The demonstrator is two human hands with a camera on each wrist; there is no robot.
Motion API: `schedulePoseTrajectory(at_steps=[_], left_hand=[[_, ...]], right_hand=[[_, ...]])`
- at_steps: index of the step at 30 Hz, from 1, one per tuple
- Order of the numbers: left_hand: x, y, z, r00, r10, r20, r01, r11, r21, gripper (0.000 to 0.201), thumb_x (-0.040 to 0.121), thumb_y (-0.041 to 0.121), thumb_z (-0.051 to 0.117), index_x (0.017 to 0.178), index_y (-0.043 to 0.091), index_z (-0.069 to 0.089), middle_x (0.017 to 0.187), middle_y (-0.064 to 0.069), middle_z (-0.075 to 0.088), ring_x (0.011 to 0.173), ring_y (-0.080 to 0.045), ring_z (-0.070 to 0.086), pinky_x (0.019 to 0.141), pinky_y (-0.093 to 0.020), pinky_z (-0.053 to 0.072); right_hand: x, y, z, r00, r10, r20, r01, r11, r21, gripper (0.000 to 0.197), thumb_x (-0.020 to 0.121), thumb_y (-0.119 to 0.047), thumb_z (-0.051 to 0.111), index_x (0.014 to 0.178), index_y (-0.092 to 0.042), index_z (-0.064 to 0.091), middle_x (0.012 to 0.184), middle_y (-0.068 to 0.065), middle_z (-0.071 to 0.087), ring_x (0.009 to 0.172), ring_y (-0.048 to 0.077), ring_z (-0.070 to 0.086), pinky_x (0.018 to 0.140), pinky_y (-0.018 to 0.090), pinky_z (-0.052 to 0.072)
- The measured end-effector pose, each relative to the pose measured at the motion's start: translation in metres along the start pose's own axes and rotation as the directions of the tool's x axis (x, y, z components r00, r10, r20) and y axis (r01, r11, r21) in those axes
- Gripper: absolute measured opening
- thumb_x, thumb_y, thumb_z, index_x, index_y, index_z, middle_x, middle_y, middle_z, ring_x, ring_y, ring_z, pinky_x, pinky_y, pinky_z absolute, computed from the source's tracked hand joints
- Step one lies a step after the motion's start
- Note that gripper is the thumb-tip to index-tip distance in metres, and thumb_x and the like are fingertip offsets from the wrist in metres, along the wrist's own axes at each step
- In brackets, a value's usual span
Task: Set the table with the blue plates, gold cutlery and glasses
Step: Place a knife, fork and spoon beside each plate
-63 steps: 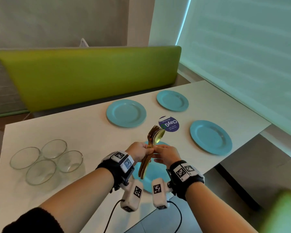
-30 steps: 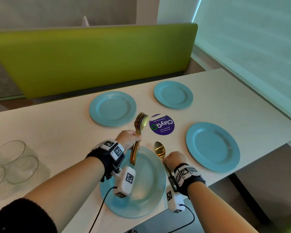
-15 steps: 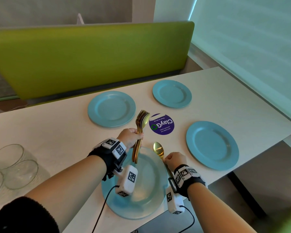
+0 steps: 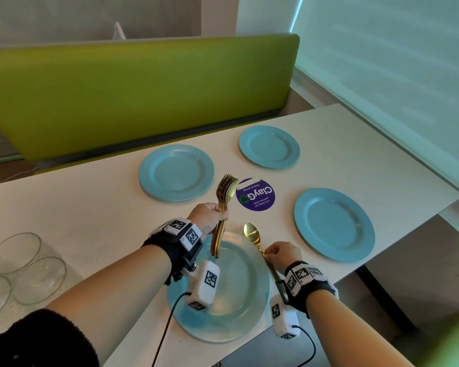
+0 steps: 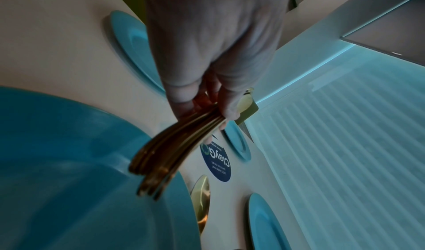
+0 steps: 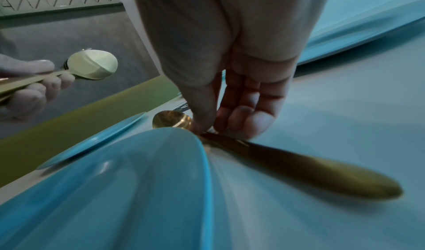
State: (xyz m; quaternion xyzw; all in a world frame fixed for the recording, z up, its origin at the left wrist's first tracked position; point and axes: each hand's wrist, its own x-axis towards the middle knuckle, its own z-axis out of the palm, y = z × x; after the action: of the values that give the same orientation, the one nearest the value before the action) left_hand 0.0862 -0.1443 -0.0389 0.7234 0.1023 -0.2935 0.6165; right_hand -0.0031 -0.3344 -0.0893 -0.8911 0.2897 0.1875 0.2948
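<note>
Head view: right hand (image 4: 281, 254) pinches a gold spoon (image 4: 255, 241) just right of the near plate (image 4: 239, 324), laying its setting; left hand (image 4: 208, 217) clasps the spare cutlery bundle (image 4: 223, 205) above that plate, keeping it ready.

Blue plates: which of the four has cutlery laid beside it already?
The nearest plate, at the table's front edge under the hands. A gold spoon lies along its right rim, pinched by the right hand. The other three have none beside them.

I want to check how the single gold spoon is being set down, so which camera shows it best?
The head view: the single gold spoon shows bowl to handle beside the near blue plate, pinched by the right hand. The right wrist view shows mostly its blurred handle, with the bowl partly hidden by fingers. The left wrist view shows only its bowl.
</note>
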Motion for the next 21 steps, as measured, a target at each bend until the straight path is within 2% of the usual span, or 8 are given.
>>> schedulePoseTrajectory(at_steps=[2, 6, 12, 21], left_hand=[[-0.0009, 0.0009, 0.0009, 1.000, 0.000, 0.007, 0.000, 1.000, 0.006, 0.016, 0.089, 0.012, 0.061, 0.073, 0.011, 0.059, 0.071, -0.005, 0.059, 0.061, -0.021, 0.057, 0.071, -0.033, 0.054], [-0.0021, 0.0006, 0.0020, 1.000, 0.000, 0.018, 0.000, 1.000, 0.013, 0.016, 0.089, 0.012, 0.060, 0.073, 0.011, 0.059, 0.070, -0.005, 0.059, 0.060, -0.020, 0.057, 0.070, -0.032, 0.053], [-0.0021, -0.0036, 0.0004, 1.000, -0.006, 0.013, 0.006, 1.000, 0.007, 0.016, 0.088, 0.013, 0.062, 0.073, 0.012, 0.059, 0.072, -0.005, 0.060, 0.061, -0.020, 0.058, 0.081, -0.039, 0.054], [-0.0006, -0.0070, -0.0016, 1.000, -0.005, 0.022, 0.005, 1.000, 0.002, 0.014, 0.088, 0.013, 0.062, 0.075, 0.012, 0.059, 0.073, -0.004, 0.060, 0.062, -0.019, 0.058, 0.081, -0.038, 0.054]], right_hand=[[-0.0008, 0.0006, 0.0011, 1.000, 0.002, -0.002, -0.002, 1.000, 0.005, 0.014, 0.083, -0.021, 0.067, 0.095, -0.016, 0.071, 0.103, 0.002, 0.070, 0.087, 0.013, 0.057, 0.080, 0.022, 0.046], [-0.0017, -0.0002, 0.0047, 1.000, -0.003, -0.025, 0.003, 1.000, 0.016, 0.002, 0.083, -0.019, 0.066, 0.082, -0.020, 0.066, 0.101, 0.002, 0.070, 0.084, 0.013, 0.057, 0.080, 0.024, 0.049], [-0.0015, -0.0008, 0.0063, 0.999, 0.000, -0.036, 0.000, 1.000, -0.002, 0.012, 0.083, -0.017, 0.064, 0.092, -0.015, 0.071, 0.102, 0.002, 0.070, 0.082, 0.012, 0.054, 0.071, 0.019, 0.040], [0.0003, -0.0019, 0.0072, 0.999, 0.010, -0.043, -0.010, 1.000, 0.005, 0.009, 0.084, -0.016, 0.064, 0.089, -0.017, 0.070, 0.101, 0.003, 0.070, 0.083, 0.014, 0.055, 0.076, 0.021, 0.046]])
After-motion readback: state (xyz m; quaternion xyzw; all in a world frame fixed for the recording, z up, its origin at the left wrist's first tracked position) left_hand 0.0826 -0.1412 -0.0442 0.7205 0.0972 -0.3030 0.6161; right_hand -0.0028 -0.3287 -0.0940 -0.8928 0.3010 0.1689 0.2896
